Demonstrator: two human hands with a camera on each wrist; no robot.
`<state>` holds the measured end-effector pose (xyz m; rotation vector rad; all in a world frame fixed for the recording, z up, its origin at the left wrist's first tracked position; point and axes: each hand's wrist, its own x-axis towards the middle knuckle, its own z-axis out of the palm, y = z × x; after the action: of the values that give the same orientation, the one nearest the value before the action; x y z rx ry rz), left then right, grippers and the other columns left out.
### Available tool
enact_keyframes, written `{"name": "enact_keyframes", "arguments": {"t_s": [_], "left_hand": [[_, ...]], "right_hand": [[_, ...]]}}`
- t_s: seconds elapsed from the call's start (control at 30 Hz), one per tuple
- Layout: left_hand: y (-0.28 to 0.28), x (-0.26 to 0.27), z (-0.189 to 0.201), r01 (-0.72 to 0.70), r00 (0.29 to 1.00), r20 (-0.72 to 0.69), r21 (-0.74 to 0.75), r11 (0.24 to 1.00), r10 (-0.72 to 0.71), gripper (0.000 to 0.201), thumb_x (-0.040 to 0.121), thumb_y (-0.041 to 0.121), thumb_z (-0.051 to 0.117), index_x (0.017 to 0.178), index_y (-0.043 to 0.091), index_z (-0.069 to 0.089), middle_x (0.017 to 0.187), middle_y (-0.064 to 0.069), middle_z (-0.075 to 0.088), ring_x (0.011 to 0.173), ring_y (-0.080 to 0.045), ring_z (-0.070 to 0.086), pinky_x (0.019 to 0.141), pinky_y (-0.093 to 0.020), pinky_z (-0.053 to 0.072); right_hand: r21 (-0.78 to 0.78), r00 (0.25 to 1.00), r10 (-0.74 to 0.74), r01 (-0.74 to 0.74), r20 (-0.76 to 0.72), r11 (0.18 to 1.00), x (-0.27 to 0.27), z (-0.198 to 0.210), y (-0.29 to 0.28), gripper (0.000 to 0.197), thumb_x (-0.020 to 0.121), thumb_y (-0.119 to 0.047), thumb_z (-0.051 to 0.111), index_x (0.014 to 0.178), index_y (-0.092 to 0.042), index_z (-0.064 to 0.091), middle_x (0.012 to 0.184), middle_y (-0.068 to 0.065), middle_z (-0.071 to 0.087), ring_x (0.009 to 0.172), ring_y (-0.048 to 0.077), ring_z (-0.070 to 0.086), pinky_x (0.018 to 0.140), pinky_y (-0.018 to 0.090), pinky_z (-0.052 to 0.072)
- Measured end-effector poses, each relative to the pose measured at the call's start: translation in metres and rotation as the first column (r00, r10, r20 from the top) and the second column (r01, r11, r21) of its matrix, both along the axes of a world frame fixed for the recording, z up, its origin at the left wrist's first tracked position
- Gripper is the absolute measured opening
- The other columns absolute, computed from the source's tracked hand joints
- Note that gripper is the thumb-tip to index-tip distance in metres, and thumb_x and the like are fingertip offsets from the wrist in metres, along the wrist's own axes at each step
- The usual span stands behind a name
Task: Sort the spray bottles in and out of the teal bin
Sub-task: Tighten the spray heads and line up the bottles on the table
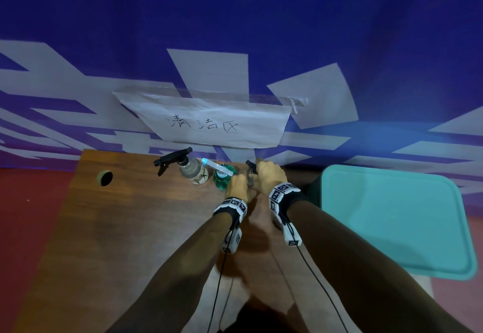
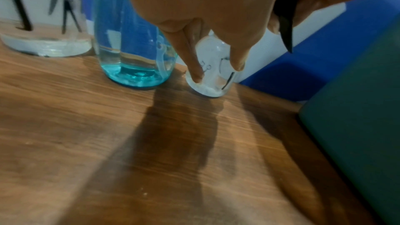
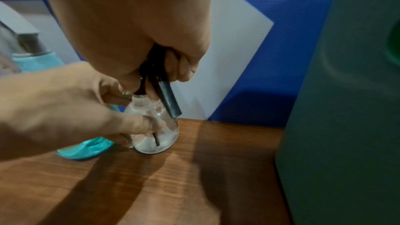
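Observation:
A small clear spray bottle (image 3: 155, 136) with a black trigger head stands on the wooden table (image 1: 136, 228) near its far edge. My left hand (image 1: 237, 183) holds its glass body between fingers and thumb (image 2: 194, 64). My right hand (image 1: 269, 175) grips the black spray head (image 3: 166, 98) from above. Left of it stands a teal glass spray bottle (image 1: 222, 179) with a pale blue-white head. Further left is a larger clear bottle (image 1: 193, 171) with a black trigger. The teal bin (image 1: 392, 217) sits at the table's right side, its lid shut.
A blue and white patterned backdrop (image 1: 235, 32) hangs right behind the table, with a handwritten paper sign (image 1: 209, 120) taped on it. A round cable hole (image 1: 105, 178) is at the table's far left. Red floor shows on the left.

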<state>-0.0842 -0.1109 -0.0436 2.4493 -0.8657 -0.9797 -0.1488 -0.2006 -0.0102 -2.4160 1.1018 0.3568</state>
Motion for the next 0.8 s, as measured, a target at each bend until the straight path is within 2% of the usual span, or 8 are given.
{"name": "enact_keyframes", "arguments": {"t_s": [0.1,0.17,0.27,0.37,0.47,0.6,0.67,0.8], "left_hand": [[-0.004,-0.003,0.002,-0.010,0.999,0.036,-0.039,0.999,0.011,0.038,0.081,0.015,0.068,0.118,0.013,0.059,0.094,-0.014,0.070,0.089,-0.035,0.068,0.068,-0.032,0.051],[-0.005,-0.004,0.003,-0.016,0.999,0.045,-0.039,0.999,0.018,0.031,0.085,0.014,0.063,0.116,0.009,0.059,0.092,-0.016,0.069,0.088,-0.036,0.066,0.067,-0.031,0.048],[-0.001,-0.001,0.002,0.011,0.999,0.053,-0.034,0.999,-0.009,0.022,0.089,0.018,0.057,0.109,0.008,0.058,0.081,-0.007,0.060,0.077,-0.029,0.061,0.063,-0.030,0.044],[-0.003,0.003,-0.005,0.053,0.997,0.065,-0.037,0.998,-0.050,0.022,0.088,0.018,0.056,0.108,0.010,0.058,0.082,-0.005,0.063,0.077,-0.028,0.061,0.064,-0.030,0.044],[-0.003,0.002,-0.008,0.024,0.997,0.078,-0.028,0.999,-0.021,0.018,0.085,0.018,0.060,0.103,0.014,0.058,0.072,0.002,0.054,0.073,-0.026,0.057,0.061,-0.029,0.044],[-0.003,0.002,-0.006,0.015,0.998,0.060,-0.042,0.999,-0.013,0.023,0.088,0.019,0.058,0.111,0.018,0.057,0.075,-0.001,0.057,0.071,-0.024,0.053,0.064,-0.031,0.044],[-0.003,0.003,-0.005,0.033,0.999,0.045,-0.025,0.999,-0.032,0.029,0.089,0.017,0.060,0.117,0.021,0.055,0.078,0.000,0.057,0.075,-0.026,0.059,0.065,-0.030,0.044],[0.008,0.003,-0.002,0.102,0.995,-0.015,-0.048,0.994,-0.103,0.051,0.087,0.014,0.065,0.130,0.031,0.043,0.095,0.001,0.064,0.086,-0.025,0.066,0.071,-0.033,0.051]], "right_hand": [[-0.009,1.000,0.025,-0.025,-0.008,1.000,0.000,0.000,-0.002,0.045,0.096,-0.035,0.060,0.129,-0.007,0.046,0.114,0.015,0.066,0.107,0.037,0.062,0.082,0.041,0.050],[-0.016,1.000,0.004,-0.004,-0.013,1.000,0.001,0.001,0.000,0.045,0.095,-0.035,0.061,0.128,-0.008,0.047,0.115,0.015,0.066,0.108,0.037,0.062,0.084,0.041,0.050],[0.002,0.998,-0.061,0.062,-0.020,0.998,0.004,0.001,0.006,0.043,0.095,-0.034,0.062,0.127,-0.008,0.049,0.117,0.014,0.066,0.111,0.036,0.061,0.088,0.040,0.049],[-0.001,0.996,-0.083,0.083,-0.030,0.997,0.004,0.003,0.007,0.045,0.095,-0.035,0.062,0.127,-0.008,0.049,0.118,0.014,0.066,0.112,0.035,0.061,0.089,0.040,0.049],[0.012,0.997,-0.070,0.070,-0.041,0.997,0.004,0.003,0.005,0.043,0.094,-0.035,0.063,0.125,-0.010,0.049,0.117,0.013,0.066,0.110,0.036,0.062,0.088,0.040,0.050],[0.015,0.999,-0.026,0.027,-0.038,1.000,0.003,0.005,0.003,0.044,0.094,-0.034,0.061,0.127,-0.010,0.045,0.114,0.013,0.066,0.106,0.037,0.064,0.083,0.041,0.051],[0.023,1.000,-0.014,0.014,-0.013,1.000,0.001,0.007,0.005,0.044,0.092,-0.033,0.062,0.126,-0.009,0.045,0.113,0.013,0.067,0.104,0.038,0.065,0.080,0.040,0.051],[0.064,0.990,-0.132,0.129,0.040,0.990,-0.003,0.008,0.016,0.033,0.094,-0.033,0.056,0.118,-0.012,0.047,0.108,0.013,0.068,0.098,0.036,0.067,0.079,0.039,0.053]]}}
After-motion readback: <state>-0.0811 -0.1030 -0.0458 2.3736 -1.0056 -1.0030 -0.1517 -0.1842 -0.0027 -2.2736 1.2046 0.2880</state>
